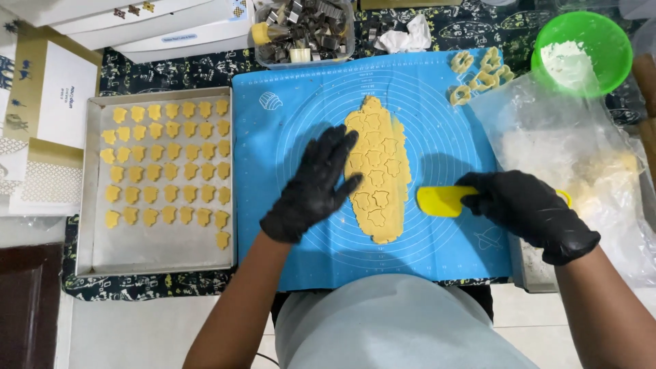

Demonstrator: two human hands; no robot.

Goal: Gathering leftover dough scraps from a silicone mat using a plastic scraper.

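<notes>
With cutting apparently done, the left hand [316,184] rests flat and open on the stamped dough sheet [378,167] mid-mat [287,130], while the right hand [526,208] grips a yellow scraper [441,201] beside it, suited to sliding carefully under shapes.

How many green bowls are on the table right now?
1. The green bowl sits at the far right corner of the table, beyond the clear plastic bag and right of the blue mat. It holds white powder. No other bowl shows.
</notes>
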